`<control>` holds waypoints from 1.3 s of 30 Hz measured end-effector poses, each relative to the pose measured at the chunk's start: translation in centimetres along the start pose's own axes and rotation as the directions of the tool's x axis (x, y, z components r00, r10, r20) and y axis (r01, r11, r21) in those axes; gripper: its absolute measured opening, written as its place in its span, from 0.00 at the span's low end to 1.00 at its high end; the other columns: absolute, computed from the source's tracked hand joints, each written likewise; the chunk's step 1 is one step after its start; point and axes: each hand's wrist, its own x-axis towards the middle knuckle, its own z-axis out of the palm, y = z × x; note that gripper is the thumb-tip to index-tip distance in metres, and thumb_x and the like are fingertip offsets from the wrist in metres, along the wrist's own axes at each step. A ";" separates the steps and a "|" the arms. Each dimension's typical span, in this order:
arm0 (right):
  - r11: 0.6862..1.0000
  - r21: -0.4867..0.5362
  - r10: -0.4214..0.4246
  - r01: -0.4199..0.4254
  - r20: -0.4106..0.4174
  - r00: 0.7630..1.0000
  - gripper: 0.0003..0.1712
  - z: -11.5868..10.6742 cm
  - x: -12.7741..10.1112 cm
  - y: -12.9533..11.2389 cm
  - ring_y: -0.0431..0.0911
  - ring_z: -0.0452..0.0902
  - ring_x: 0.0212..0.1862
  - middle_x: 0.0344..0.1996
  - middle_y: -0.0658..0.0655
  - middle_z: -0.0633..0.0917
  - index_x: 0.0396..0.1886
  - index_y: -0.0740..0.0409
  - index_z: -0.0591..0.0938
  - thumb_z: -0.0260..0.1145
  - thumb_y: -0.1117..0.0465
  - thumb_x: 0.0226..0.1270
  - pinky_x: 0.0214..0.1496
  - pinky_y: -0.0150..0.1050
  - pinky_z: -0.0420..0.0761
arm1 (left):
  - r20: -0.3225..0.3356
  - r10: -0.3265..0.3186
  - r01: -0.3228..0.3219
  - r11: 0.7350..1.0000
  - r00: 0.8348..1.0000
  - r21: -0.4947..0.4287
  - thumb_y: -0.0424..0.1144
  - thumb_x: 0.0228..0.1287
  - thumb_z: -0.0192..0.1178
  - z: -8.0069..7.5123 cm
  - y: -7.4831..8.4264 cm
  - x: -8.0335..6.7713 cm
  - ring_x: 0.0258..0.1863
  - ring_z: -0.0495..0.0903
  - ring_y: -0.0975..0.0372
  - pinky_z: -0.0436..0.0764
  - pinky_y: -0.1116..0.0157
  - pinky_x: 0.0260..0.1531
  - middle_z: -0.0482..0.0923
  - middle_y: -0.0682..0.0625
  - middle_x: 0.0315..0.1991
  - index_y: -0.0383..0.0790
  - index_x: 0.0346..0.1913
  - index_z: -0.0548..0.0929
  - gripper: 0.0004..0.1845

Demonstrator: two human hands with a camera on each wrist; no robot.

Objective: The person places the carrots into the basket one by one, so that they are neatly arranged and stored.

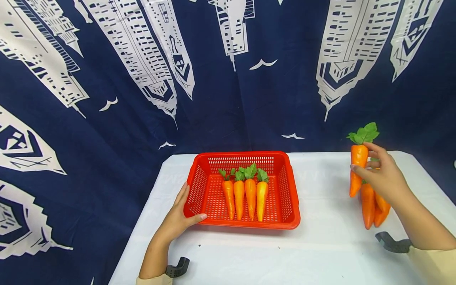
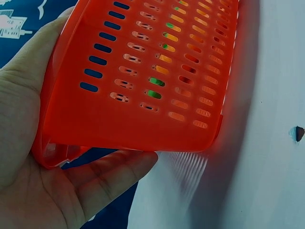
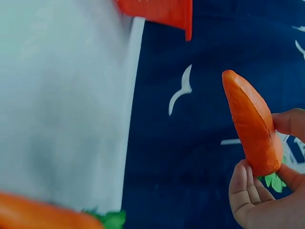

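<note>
A red plastic basket [image 1: 246, 224] with slotted walls stands on the table, several carrots [image 1: 251, 198] with green tops lying side by side in it. At its near left corner my left hand [image 1: 181, 215] holds the rim, thumb along the front edge and fingers against the left side. In the left wrist view the hand [image 2: 28, 114] lies against the basket wall [image 2: 124, 109]. To the right, my right hand [image 1: 382, 170] pinches a carrot [image 1: 357, 158] upright, leaves up, above the table. The right wrist view shows this carrot [image 3: 255, 126] between thumb and fingers.
Below my right hand more carrots [image 1: 368, 206] lie on the table, partly hidden by the hand and forearm. White cloth covers the table [image 1: 324, 237]. A dark blue curtain [image 1: 249, 107] with white building prints hangs behind its far edge.
</note>
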 end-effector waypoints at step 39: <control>0.912 0.375 -0.224 0.167 0.115 0.968 0.46 13.3 4.3 -14.9 0.61 0.80 0.61 0.76 0.63 0.61 0.79 0.50 0.55 0.69 0.63 0.67 0.56 0.50 0.86 | -0.001 0.021 -0.021 1.000 1.000 -0.015 0.53 0.52 0.77 -0.1 0.0 -0.1 0.82 0.47 0.48 0.56 0.34 0.74 0.33 0.64 0.83 0.57 0.83 0.42 0.64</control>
